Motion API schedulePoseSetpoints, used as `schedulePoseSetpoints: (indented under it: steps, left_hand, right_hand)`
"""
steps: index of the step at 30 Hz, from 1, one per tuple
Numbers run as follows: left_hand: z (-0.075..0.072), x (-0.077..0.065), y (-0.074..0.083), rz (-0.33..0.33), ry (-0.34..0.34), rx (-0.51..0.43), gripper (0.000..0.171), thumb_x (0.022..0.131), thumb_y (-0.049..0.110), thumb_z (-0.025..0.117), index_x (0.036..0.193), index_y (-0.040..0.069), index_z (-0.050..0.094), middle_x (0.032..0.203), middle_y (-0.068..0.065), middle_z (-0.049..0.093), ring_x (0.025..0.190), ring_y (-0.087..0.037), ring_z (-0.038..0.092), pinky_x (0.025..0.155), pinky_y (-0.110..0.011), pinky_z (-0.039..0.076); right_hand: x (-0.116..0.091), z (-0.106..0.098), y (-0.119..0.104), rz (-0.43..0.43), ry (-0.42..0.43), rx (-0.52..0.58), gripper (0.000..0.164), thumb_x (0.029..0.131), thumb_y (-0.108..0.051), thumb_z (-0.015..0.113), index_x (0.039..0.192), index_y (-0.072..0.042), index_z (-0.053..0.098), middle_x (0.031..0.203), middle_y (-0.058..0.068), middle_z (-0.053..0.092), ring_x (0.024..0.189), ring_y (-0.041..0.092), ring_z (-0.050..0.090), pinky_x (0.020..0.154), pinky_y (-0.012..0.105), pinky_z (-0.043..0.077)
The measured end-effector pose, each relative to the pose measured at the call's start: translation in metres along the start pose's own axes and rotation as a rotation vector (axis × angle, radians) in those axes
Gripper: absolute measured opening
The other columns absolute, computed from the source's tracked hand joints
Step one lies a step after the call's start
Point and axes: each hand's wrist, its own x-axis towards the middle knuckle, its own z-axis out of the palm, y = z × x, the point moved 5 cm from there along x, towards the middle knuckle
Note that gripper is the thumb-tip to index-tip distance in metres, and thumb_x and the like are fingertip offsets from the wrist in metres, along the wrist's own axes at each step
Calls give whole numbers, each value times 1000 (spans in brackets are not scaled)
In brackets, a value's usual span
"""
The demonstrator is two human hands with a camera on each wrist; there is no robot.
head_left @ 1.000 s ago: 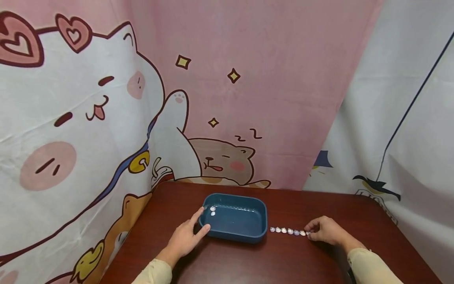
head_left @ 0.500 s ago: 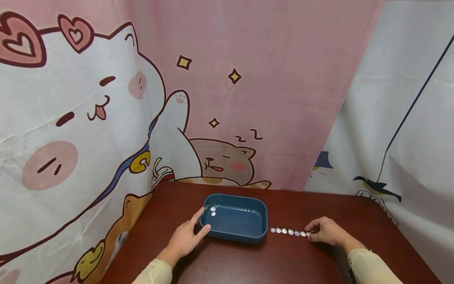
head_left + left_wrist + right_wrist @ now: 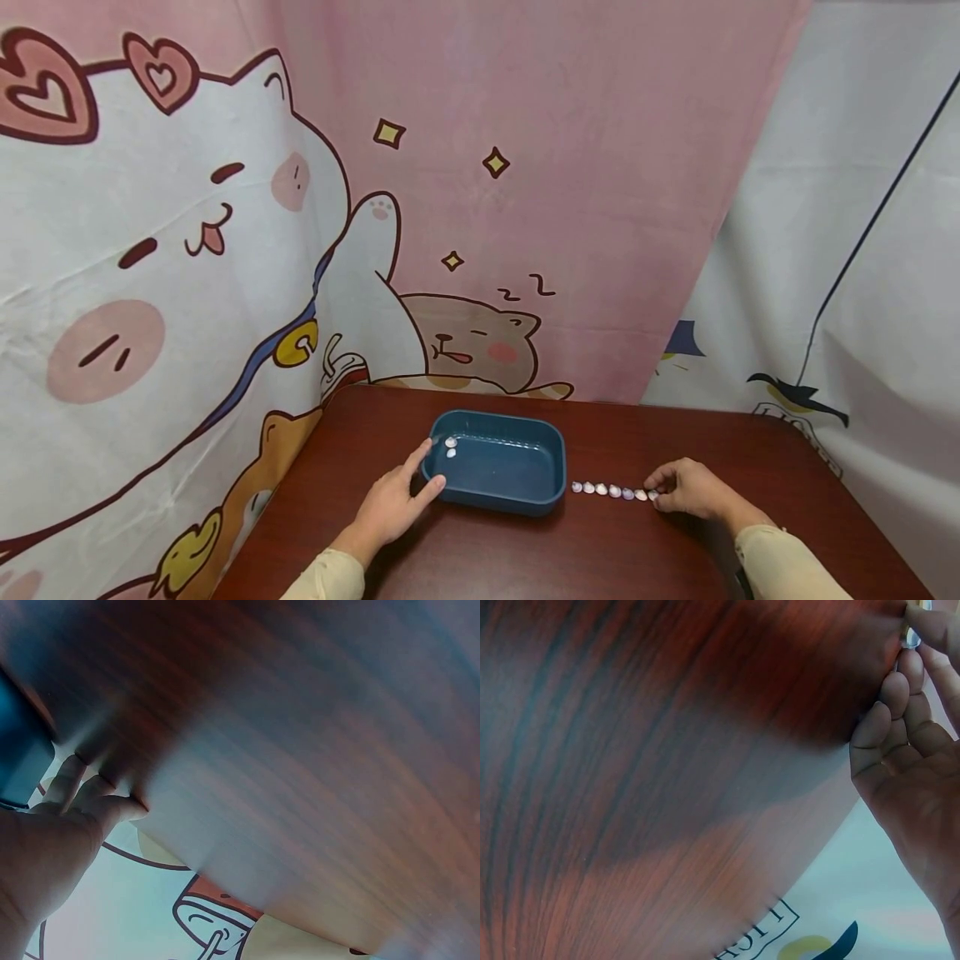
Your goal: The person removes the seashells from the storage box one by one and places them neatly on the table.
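A blue rectangular tray [image 3: 498, 471] stands on the dark wooden table, with two small white shells [image 3: 451, 442] lying at its left end. My left hand [image 3: 388, 505] spans the tray's front left corner, thumb and forefinger spread and touching its side. Right of the tray, a straight row of small white and purplish shells [image 3: 614, 492] runs across the table. My right hand [image 3: 693, 492] pinches the shell [image 3: 653, 495] at the row's right end between thumb and forefinger. That shell [image 3: 910, 636] is partly hidden by the fingers in the right wrist view.
The table [image 3: 525, 554] ends at the back against a pink cartoon curtain [image 3: 585, 208]. A white curtain [image 3: 885, 275] hangs along the right side, and a large cat print [image 3: 225, 250] covers the left.
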Motion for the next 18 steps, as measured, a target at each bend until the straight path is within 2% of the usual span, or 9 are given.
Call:
schedulePoseSetpoints:
  steps: [14, 16, 18]
  left_hand:
    - [0, 0, -1, 0, -3, 4, 77, 103, 69, 55, 167, 33, 36, 149, -17, 65, 132, -41, 65, 109, -67, 50]
    - [0, 0, 0, -2, -5, 5, 77, 102, 69, 55, 167, 33, 36, 149, -17, 65, 132, -41, 65, 108, -68, 50]
    - [-1, 0, 0, -5, -9, 2, 77, 102, 69, 55, 167, 33, 35, 149, -18, 65, 132, -41, 65, 108, -69, 50]
  right_hand:
    - [1, 1, 3, -2, -17, 11, 21, 85, -11, 87, 103, -4, 79, 96, 2, 75, 80, 6, 58, 69, 24, 51]
    - [1, -1, 3, 8, -27, 24, 24, 87, -14, 86, 108, -4, 79, 101, 4, 76, 84, 8, 60, 71, 25, 52]
    - [1, -5, 3, 44, -16, 51, 32, 93, -22, 82, 118, -3, 77, 114, 11, 77, 95, 13, 65, 76, 29, 55]
